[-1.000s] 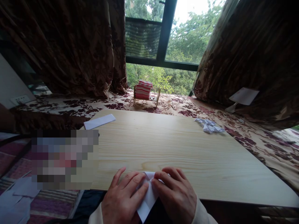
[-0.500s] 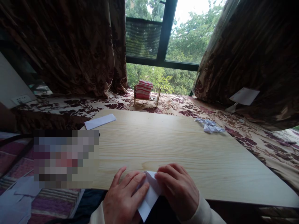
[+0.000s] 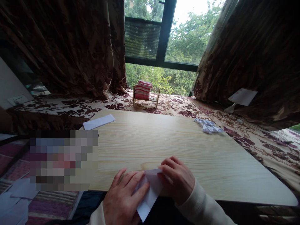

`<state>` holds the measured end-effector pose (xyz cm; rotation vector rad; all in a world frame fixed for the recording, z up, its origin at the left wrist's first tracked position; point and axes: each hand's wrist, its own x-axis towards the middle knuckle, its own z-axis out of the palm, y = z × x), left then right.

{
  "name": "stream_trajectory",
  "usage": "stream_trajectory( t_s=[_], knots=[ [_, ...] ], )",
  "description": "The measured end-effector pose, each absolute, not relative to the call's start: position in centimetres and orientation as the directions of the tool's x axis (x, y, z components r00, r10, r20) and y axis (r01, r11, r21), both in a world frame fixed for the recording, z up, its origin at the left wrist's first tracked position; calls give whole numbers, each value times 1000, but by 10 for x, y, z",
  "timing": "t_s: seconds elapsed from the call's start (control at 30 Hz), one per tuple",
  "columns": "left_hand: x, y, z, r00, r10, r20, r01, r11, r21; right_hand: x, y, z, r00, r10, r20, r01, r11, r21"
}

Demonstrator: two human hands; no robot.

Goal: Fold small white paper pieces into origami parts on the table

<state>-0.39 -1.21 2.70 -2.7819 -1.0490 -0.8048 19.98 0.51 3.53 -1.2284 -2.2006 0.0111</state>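
White paper is between your hands: the sheet (image 3: 151, 195) lies at the near edge of the table (image 3: 187, 143), its upper part over the wood and its pointed lower end reaching past the edge towards you. A crease shows close to that point.

Your left hand (image 3: 123, 195) lies palm down over the sheet's left side, with the thumb and the first fingers on the paper. The thumb stands apart from the forefinger, and the little finger is spread away from the rest. Your right hand (image 3: 179, 178) has its thumb and fingertips closed on the sheet's upper right corner, the other fingers curled close together. Both of your wrists come out of pale sleeves (image 3: 199, 198).

At the table's far left corner you have a flat white strip (image 3: 99, 122); at the far right corner there is a loose pile (image 3: 208, 126) of small folded white pieces. Beyond the table, a small rack (image 3: 154, 99) bears a stack of red-and-white cloths (image 3: 142, 90) on the flowered cover (image 3: 182, 104), in front of the window (image 3: 161, 47). A white lamp (image 3: 242, 96) stands to the right, near the dark curtain (image 3: 260, 56). Low on your left, more papers (image 3: 15, 200) lie on a striped blanket (image 3: 53, 204), beside a pixelated patch that you cannot make out.
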Motion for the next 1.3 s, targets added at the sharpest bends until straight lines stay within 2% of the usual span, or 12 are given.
stream_trajectory(
  t_s=[0.17,0.33,0.5,0.63,0.73,0.97,1.3],
  knots=[
    [-4,-10,21,633,598,491,640,-762,103,203,6,40,-439,733,520,786,593,-173],
    [-3,-7,14,619,544,566,617,-783,77,203,13,33,-412,791,454,812,544,-212],
    [-4,-10,19,663,573,482,635,-772,44,194,10,36,-430,743,512,790,585,-185],
    [-4,-12,22,636,593,493,634,-766,103,189,-3,45,-479,673,564,759,640,-120],
    [-3,-13,22,616,616,491,638,-756,147,188,-10,45,-478,669,570,768,632,-98],
    [-3,-13,21,629,598,496,652,-754,83,193,-10,36,-481,660,577,764,638,-93],
    [-4,-9,7,573,581,578,637,-760,132,194,-15,29,-496,664,560,754,649,-101]
  ],
)
